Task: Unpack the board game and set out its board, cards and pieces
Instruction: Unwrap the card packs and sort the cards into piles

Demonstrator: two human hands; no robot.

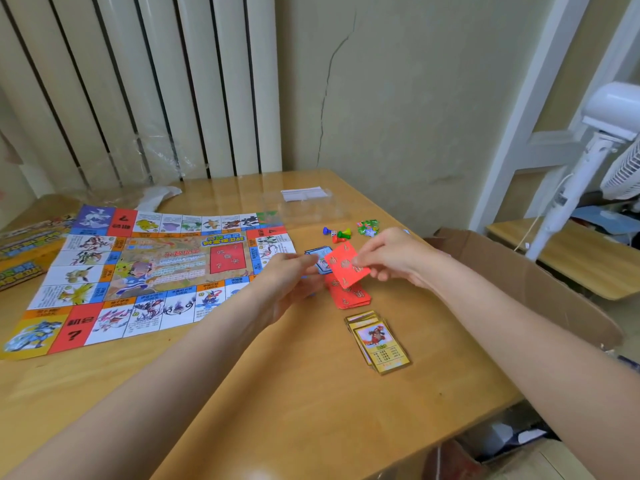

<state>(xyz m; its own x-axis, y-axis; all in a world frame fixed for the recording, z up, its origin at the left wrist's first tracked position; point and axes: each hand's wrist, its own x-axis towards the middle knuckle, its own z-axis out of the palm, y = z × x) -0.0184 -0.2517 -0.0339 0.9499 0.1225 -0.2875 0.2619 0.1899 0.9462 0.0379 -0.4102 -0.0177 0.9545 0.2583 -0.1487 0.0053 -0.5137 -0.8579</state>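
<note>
The paper game board (149, 271) lies unfolded on the left of the wooden table (277, 393). My right hand (391, 258) pinches a red card (346, 266) above a red card pile (349, 296). My left hand (291, 282) holds a small stack of blue cards (320, 256) just left of it. A yellow card pile (379, 341) lies fanned nearer to me. Blue, green and red pawns with a die (337, 233) sit beyond the cards, next to small green tokens (367, 226).
The yellow game box (24, 251) lies at the table's left edge. A clear plastic tray (304, 202) and crumpled wrap (156, 199) sit at the back. An open cardboard box (519, 271) stands right of the table, a white fan (595, 161) beyond it.
</note>
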